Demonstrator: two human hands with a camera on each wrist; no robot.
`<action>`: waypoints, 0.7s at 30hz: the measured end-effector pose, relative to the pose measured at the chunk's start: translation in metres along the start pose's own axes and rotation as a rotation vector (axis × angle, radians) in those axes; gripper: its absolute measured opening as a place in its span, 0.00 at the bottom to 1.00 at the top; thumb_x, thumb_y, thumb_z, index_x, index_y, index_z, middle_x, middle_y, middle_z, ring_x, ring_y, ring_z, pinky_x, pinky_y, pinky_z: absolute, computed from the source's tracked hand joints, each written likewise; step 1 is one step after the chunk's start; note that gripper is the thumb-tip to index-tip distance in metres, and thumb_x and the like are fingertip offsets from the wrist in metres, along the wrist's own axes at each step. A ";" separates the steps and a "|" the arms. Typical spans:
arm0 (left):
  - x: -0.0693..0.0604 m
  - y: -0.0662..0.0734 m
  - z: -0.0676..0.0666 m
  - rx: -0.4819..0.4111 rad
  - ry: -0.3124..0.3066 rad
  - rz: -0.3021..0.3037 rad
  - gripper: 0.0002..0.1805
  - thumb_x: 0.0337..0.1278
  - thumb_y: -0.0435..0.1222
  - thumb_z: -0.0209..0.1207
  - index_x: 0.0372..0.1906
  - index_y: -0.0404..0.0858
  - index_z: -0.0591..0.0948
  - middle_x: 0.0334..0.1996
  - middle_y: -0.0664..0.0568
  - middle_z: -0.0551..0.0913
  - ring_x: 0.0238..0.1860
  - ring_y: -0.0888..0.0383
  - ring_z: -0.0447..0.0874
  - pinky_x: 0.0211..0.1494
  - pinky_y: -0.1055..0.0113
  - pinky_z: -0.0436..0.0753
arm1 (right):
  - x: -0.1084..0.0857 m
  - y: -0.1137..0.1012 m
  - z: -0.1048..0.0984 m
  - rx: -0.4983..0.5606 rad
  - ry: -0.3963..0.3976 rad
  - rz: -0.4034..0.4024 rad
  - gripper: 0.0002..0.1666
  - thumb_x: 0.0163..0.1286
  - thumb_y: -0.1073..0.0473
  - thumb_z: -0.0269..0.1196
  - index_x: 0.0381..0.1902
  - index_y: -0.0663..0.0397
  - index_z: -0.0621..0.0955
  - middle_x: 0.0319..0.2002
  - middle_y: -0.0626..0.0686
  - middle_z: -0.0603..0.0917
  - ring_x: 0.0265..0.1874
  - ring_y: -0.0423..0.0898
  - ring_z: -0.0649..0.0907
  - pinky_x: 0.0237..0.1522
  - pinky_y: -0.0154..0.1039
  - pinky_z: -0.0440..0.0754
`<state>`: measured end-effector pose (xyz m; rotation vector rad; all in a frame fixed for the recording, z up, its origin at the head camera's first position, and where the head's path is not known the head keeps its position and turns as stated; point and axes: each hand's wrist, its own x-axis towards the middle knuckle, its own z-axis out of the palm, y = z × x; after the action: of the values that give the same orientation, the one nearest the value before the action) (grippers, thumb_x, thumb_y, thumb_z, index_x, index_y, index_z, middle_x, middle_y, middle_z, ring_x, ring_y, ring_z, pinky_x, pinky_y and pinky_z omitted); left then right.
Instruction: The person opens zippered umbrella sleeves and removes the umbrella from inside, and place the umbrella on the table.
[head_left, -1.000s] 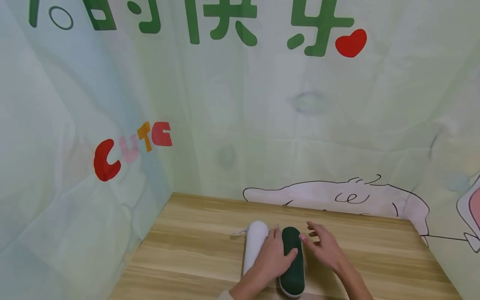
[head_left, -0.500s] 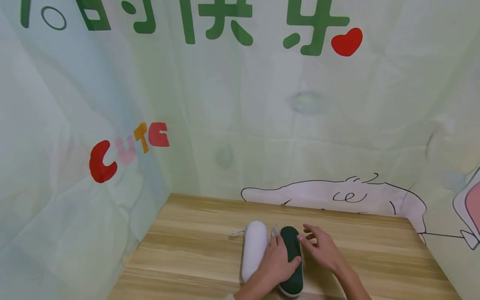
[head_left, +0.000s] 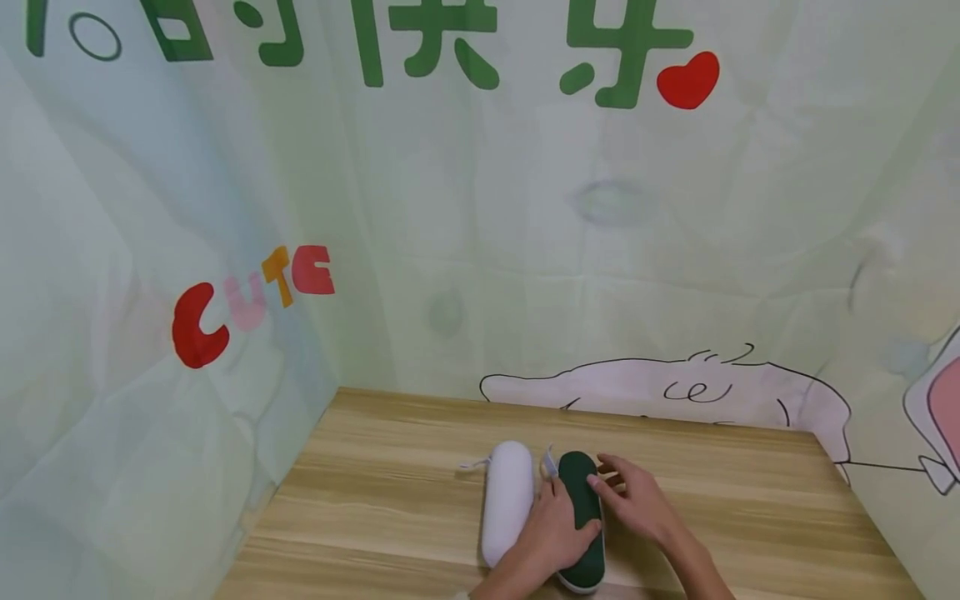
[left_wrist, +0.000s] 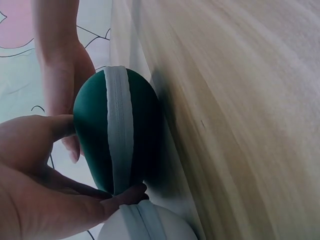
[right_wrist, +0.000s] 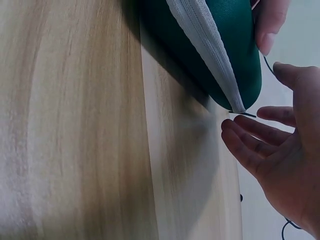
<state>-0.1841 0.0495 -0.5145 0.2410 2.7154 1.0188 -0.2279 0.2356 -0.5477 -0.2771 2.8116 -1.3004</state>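
Observation:
A dark green rounded case [head_left: 577,500] with a pale zipper band [left_wrist: 119,125] lies lengthwise on the table. My left hand [head_left: 551,529] holds it around the sides, thumb on the right and fingers between it and a white case [head_left: 507,504] on the left. By the green case's far end is my right hand [head_left: 637,500], fingers apart and slightly bent, thumb near its top edge; the right wrist view shows this hand [right_wrist: 285,150] beside the zipper's end, gripping nothing. Whether a fingertip touches there, I cannot tell.
The wooden table [head_left: 375,467] reaches back to a pale printed curtain [head_left: 450,208], which also runs along the left side. A thin strap [head_left: 474,464] sticks out at the white case's far left, and another [head_left: 550,460] stands beside the green case's far end.
My right hand has moved slightly left, closer to the green case's far end. My left hand has slid a little toward me along the case, and more of the strap beside it shows.

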 end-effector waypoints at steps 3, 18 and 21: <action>0.002 -0.001 0.002 -0.004 -0.007 -0.005 0.52 0.64 0.53 0.71 0.75 0.18 0.63 0.72 0.24 0.67 0.72 0.33 0.71 0.71 0.41 0.74 | 0.000 0.001 0.001 0.001 -0.014 0.016 0.33 0.78 0.46 0.65 0.69 0.64 0.77 0.56 0.59 0.86 0.50 0.51 0.87 0.53 0.52 0.87; 0.005 -0.005 0.000 -0.075 -0.003 -0.004 0.53 0.62 0.52 0.72 0.74 0.18 0.63 0.69 0.23 0.70 0.66 0.33 0.76 0.66 0.40 0.78 | 0.000 -0.004 0.009 0.006 -0.009 0.030 0.30 0.79 0.49 0.64 0.67 0.66 0.78 0.53 0.60 0.87 0.46 0.52 0.89 0.50 0.53 0.88; 0.005 -0.006 0.001 -0.082 0.008 0.000 0.53 0.60 0.52 0.73 0.74 0.19 0.63 0.68 0.24 0.71 0.64 0.35 0.78 0.64 0.41 0.80 | -0.001 -0.005 0.009 0.006 0.002 0.024 0.30 0.80 0.49 0.64 0.67 0.67 0.78 0.53 0.60 0.87 0.45 0.52 0.89 0.49 0.52 0.88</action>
<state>-0.1894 0.0471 -0.5196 0.2232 2.6737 1.1304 -0.2257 0.2255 -0.5498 -0.2415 2.8036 -1.3043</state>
